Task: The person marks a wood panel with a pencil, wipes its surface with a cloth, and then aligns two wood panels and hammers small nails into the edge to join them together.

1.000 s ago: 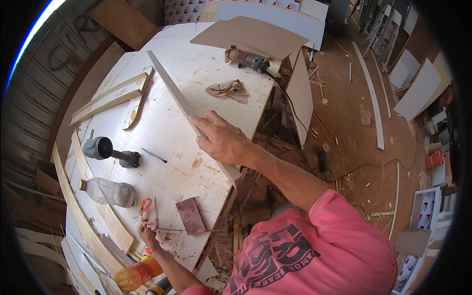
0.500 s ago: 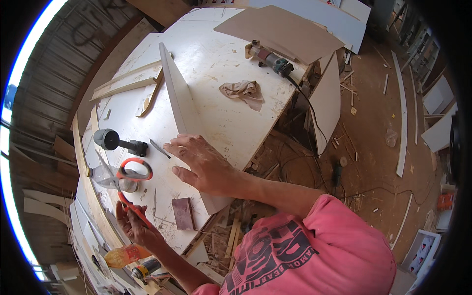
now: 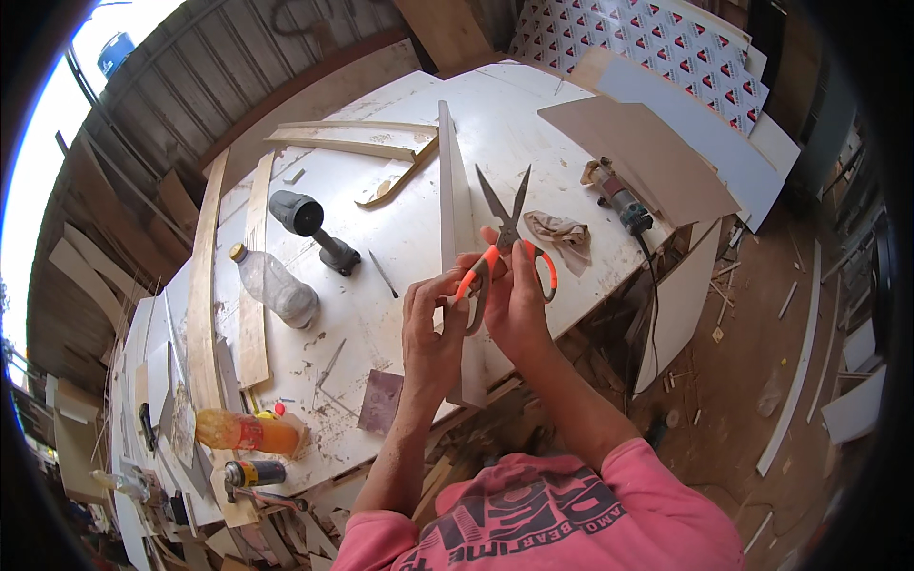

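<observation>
A pair of scissors with orange and grey handles is held up in front of me, its blades spread apart and pointing away. My left hand grips the left handle loop. Around the pivot and right handle, my right hand is closed. Behind the scissors a narrow white board stands on edge on the white worktable. Left of my hands lie a thin pencil-like tool, a dark cordless power tool and a clear plastic bottle. A dark red flat rectangle is near my left forearm.
A crumpled cloth and a corded router lie to the right, beside a brown panel. An orange-filled bottle and a yellow-black cylindrical tool are at the lower left. Wood strips run along the left edge.
The scissors have moved from the left side to the middle, and their blades are now spread. My right hand has left the upright board and taken hold of the scissors too. The view has shifted.
</observation>
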